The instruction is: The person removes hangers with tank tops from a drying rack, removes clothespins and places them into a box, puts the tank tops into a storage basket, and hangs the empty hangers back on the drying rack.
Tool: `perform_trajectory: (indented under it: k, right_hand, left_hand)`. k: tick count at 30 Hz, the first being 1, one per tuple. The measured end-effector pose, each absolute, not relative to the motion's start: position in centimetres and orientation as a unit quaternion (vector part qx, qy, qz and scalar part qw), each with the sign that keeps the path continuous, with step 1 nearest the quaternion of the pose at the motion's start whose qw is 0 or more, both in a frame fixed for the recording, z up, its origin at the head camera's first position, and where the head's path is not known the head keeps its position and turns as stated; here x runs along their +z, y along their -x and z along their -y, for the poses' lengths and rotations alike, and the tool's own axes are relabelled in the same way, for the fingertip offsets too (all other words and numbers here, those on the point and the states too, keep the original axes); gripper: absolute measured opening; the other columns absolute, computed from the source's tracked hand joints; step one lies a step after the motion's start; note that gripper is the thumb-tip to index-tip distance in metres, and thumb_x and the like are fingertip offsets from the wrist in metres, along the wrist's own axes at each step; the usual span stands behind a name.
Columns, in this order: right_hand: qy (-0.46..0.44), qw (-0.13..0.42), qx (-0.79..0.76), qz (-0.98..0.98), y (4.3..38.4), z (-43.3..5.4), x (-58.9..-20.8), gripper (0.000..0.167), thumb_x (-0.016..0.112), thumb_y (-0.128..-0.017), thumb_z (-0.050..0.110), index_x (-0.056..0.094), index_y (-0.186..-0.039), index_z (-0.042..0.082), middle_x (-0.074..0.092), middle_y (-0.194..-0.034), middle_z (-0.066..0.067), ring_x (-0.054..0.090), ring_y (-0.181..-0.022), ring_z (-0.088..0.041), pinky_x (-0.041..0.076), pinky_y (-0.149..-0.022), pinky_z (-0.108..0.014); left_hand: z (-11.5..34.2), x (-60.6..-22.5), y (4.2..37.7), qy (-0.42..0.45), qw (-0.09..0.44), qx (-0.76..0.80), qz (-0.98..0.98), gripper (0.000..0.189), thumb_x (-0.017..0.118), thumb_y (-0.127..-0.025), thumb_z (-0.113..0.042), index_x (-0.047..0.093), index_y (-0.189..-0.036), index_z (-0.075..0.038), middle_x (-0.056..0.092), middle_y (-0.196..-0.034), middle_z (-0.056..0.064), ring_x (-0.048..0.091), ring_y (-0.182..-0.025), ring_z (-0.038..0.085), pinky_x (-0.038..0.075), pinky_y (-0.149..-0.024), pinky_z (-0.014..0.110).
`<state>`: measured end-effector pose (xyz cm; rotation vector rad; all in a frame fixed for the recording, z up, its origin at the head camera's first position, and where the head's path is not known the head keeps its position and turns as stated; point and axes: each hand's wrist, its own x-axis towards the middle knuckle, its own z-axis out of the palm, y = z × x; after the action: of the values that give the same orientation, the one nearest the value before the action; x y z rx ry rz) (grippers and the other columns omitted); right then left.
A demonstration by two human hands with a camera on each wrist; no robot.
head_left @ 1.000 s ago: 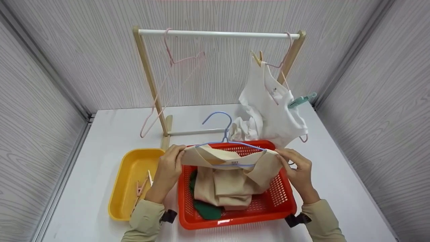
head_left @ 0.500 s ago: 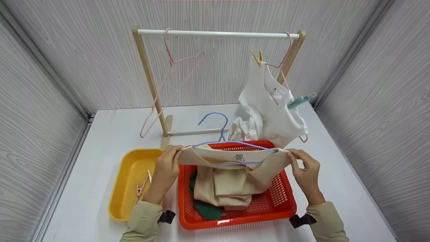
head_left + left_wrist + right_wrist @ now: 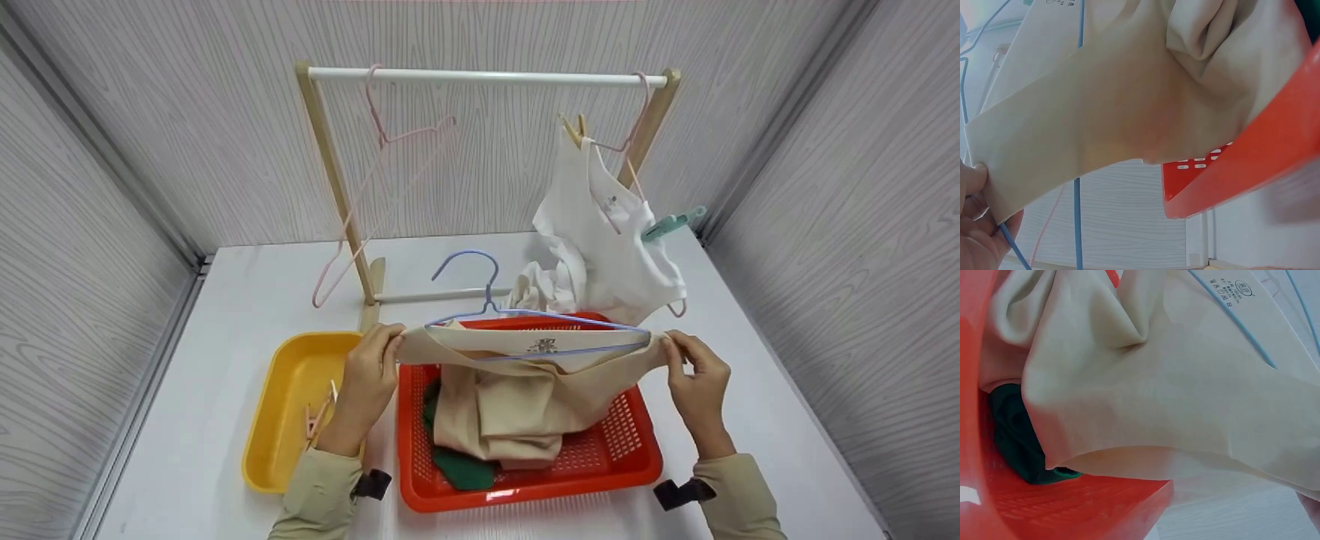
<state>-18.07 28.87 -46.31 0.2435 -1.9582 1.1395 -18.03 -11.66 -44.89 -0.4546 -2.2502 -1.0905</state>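
Observation:
A beige sleeveless top [image 3: 517, 409] is stretched sideways between my two hands, its lower part bunched in the red basket [image 3: 525, 495]. My left hand [image 3: 369, 379] pinches the left shoulder strap. The right shoulder strap is pinched by my right hand [image 3: 699, 379], of which only a sliver enters the right wrist view. A blue hanger [image 3: 490, 286] sits in the neck opening with its hook standing up, bent to the left. In the left wrist view, blue wire passes close by the fingers [image 3: 979, 174]; whether they touch it, I cannot tell.
Dark green cloth [image 3: 463, 471] lies in the basket. A yellow tray [image 3: 262, 420] with clothespins stands left. Behind is a rack with a white bar [image 3: 480, 76], bearing a bare pink hanger [image 3: 335, 270] and a white top [image 3: 600, 247] clipped with clothespins.
My right hand has moved to the right, pulling the beige top wider. The hanger has shifted and its hook has moved left. My left hand has moved slightly left.

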Motion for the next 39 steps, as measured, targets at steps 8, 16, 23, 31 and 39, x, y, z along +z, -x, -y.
perform_trajectory:
  k: [8,16,23,31,39]
  right_hand:
    - [-0.069,0.408,0.444,0.795,18.1,-29.1,-47.2,0.008,0.063,-0.081,-0.017,0.068,-0.087,-0.015,0.068,-0.080,-0.031,0.057,-0.083,0.021,0.047,-0.075,0.001]
    - [-0.084,0.393,0.435,0.806,18.0,-29.0,-47.8,0.010,0.065,-0.079,-0.017,0.069,-0.088,-0.013,0.070,-0.080,-0.028,0.056,-0.084,0.022,0.046,-0.076,0.002]
    - [-0.147,0.314,0.447,0.825,17.2,-28.1,-47.7,0.013,0.067,-0.077,-0.017,0.071,-0.088,-0.010,0.070,-0.080,-0.026,0.058,-0.082,0.019,0.048,-0.075,0.000]
    - [-0.262,0.157,0.456,0.836,15.9,-27.3,-47.5,0.016,0.070,-0.076,-0.012,0.073,-0.089,-0.002,0.073,-0.080,-0.017,0.065,-0.076,0.004,0.051,-0.075,-0.004]
    - [-0.277,0.128,0.450,0.839,15.7,-27.5,-46.8,0.014,0.069,-0.079,-0.009,0.073,-0.091,-0.001,0.074,-0.082,-0.016,0.067,-0.079,0.002,0.052,-0.077,-0.005]
  left_hand:
    - [11.5,-45.0,17.9,0.159,0.283,-0.424,0.845,0.011,0.056,-0.093,0.002,0.064,-0.100,0.004,0.066,-0.090,0.013,0.060,-0.079,0.019,0.057,-0.074,0.038]
    - [11.3,-44.9,17.9,0.149,0.284,-0.445,0.836,0.012,0.057,-0.092,0.002,0.064,-0.102,0.003,0.067,-0.091,0.013,0.059,-0.080,0.019,0.058,-0.079,0.031]
    - [10.4,-44.7,17.8,0.138,0.271,-0.445,0.842,0.013,0.055,-0.094,0.000,0.064,-0.103,0.003,0.068,-0.094,0.013,0.060,-0.083,0.021,0.058,-0.082,0.039]
    - [9.8,-44.8,18.0,0.146,0.281,-0.434,0.843,0.013,0.056,-0.093,0.000,0.065,-0.102,0.004,0.068,-0.092,0.014,0.064,-0.083,0.022,0.058,-0.079,0.040]
    - [9.4,-45.5,18.3,0.163,0.288,-0.423,0.843,0.012,0.057,-0.093,-0.001,0.067,-0.099,0.002,0.069,-0.090,0.011,0.065,-0.082,0.021,0.058,-0.078,0.040]
